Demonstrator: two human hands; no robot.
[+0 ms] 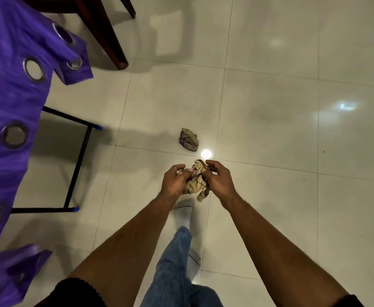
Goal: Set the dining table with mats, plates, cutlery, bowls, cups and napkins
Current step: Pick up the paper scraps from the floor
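Item: crumpled napkin (198, 181), beige, soft, creased, held low centre. Left hand (174, 181) and right hand (218, 179) both curl fingers round it. Advice: likely pull the edges outward gently to flatten. Second wad (189, 139) at twelve o'clock on glossy tiled floor (270, 129). Purple eyeleted cloth (8, 85) at nine o'clock.

Both bare forearms reach forward and down, close together. The left hand (174, 181) and right hand (219, 180) curl their fingers inward, each grip pinching one crumpled napkin (196, 181) between them.
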